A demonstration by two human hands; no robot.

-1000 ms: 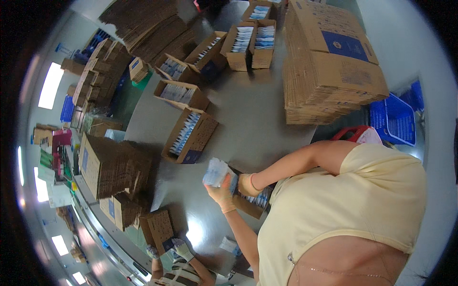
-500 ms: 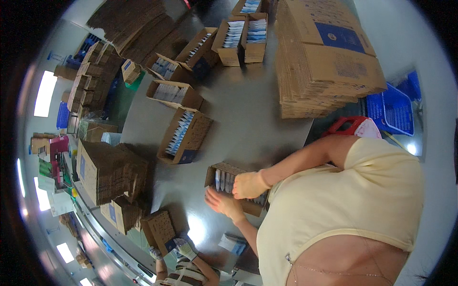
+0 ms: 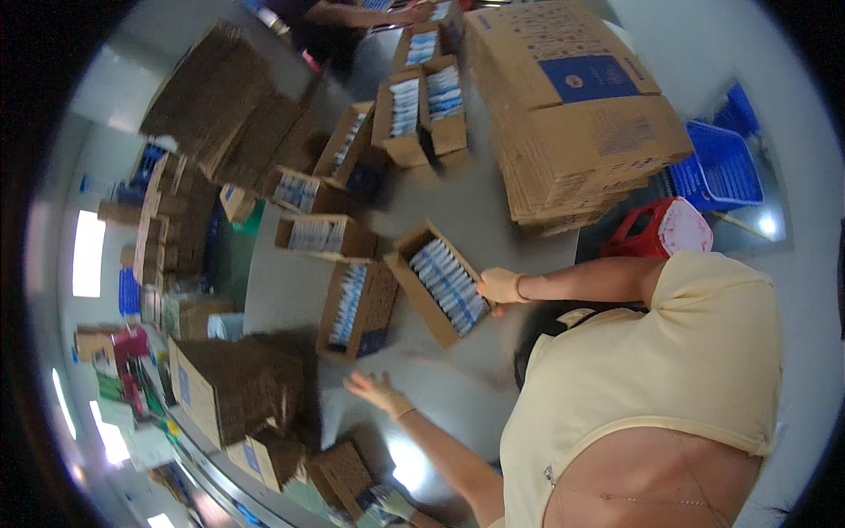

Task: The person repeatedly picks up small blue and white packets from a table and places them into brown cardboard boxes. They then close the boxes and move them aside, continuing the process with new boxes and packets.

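My right hand (image 3: 500, 287), in a thin pale glove, grips the near edge of an open cardboard carton (image 3: 406, 283). Its thumb and fingers close round the wall, and the carton sits at a slant on the grey table. A row of upright white-and-blue packets (image 3: 447, 283) fills it. My left hand (image 3: 380, 392), gloved the same way, hovers over the table with its fingers spread, holding nothing. Close beyond it stands another filled carton (image 3: 378, 310); the carton in my right hand lies beside that one.
Several more packet-filled cartons (image 3: 403, 151) line the far part of the table (image 3: 458, 202). Tall stacks of flattened cardboard (image 3: 598, 141) rise at upper right and left. A co-worker's gloved hand (image 3: 394, 503) is by a carton (image 3: 341, 475) below; another person's arm (image 3: 374, 15) reaches in at the top.
The carton has moved up the picture to the other filled cartons, with my right hand on its edge. My left hand has come away and opened. The view has shifted slightly.
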